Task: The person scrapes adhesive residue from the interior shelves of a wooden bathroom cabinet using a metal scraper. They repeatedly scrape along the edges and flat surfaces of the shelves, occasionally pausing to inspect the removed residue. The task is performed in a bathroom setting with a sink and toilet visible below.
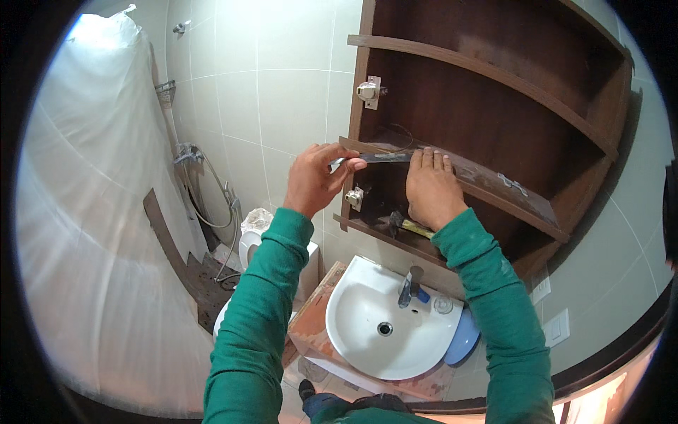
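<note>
My left hand (317,178) pinches the left end of a thin, flat grey strip (385,157) between thumb and fingertips. The strip lies along the front edge of a shelf (487,196) in a brown wooden wall cabinet. Beside it, my right hand (434,185) rests with its fingers laid flat over the strip's right end and the shelf edge; its thumb is hidden. Below that hand, a hammer (409,225) with a dark head and yellowish handle lies in the lowest compartment. A small metal fitting (512,185) sits on the shelf, farther right.
Metal hinges (369,92) are fixed to the cabinet's left side. Underneath stands a white washbasin (385,332) with a tap (409,286) and a blue oval lid-like object (462,338). Translucent plastic sheeting (99,233) hangs at left, near a shower hose (212,219).
</note>
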The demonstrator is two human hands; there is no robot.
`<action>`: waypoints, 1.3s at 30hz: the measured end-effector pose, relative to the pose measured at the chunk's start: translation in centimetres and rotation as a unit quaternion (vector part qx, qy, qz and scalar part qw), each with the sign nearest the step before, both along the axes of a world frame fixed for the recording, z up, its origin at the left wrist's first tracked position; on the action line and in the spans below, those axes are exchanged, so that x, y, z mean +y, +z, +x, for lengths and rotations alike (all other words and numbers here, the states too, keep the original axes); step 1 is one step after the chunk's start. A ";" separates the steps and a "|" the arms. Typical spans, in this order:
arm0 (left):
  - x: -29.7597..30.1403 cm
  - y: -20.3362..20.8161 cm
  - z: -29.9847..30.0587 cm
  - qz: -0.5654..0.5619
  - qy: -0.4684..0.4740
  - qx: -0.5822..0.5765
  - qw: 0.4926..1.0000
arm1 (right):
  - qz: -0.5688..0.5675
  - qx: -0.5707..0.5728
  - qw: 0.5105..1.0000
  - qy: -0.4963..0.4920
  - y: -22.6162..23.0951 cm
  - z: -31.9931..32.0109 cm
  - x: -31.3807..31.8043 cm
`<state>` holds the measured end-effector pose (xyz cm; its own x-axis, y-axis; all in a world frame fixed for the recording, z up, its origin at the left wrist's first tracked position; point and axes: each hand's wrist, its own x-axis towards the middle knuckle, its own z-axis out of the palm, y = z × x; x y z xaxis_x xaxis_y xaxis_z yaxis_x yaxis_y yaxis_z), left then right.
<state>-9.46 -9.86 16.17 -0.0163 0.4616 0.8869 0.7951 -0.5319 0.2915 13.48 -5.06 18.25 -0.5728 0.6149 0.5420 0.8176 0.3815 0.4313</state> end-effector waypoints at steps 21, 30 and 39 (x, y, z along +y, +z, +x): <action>3.9 -1.1 -3.1 -0.042 -0.077 -0.094 0.992 | 0.115 -0.025 0.988 -0.104 -0.5 -4.7 -0.2; 3.9 0.7 -4.1 -0.058 -0.078 -0.048 0.994 | 0.016 -0.011 0.993 -0.119 0.6 -5.0 0.5; 3.0 -0.4 -5.4 0.010 -0.115 -0.073 0.991 | 0.062 -0.003 0.995 -0.082 -0.7 -6.3 0.5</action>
<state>-14.86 -6.91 15.81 -0.0420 0.4507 0.8917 0.6018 -0.7010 0.3827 7.21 -4.58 17.55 -0.4731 0.6295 0.6163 0.8620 0.1862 0.4715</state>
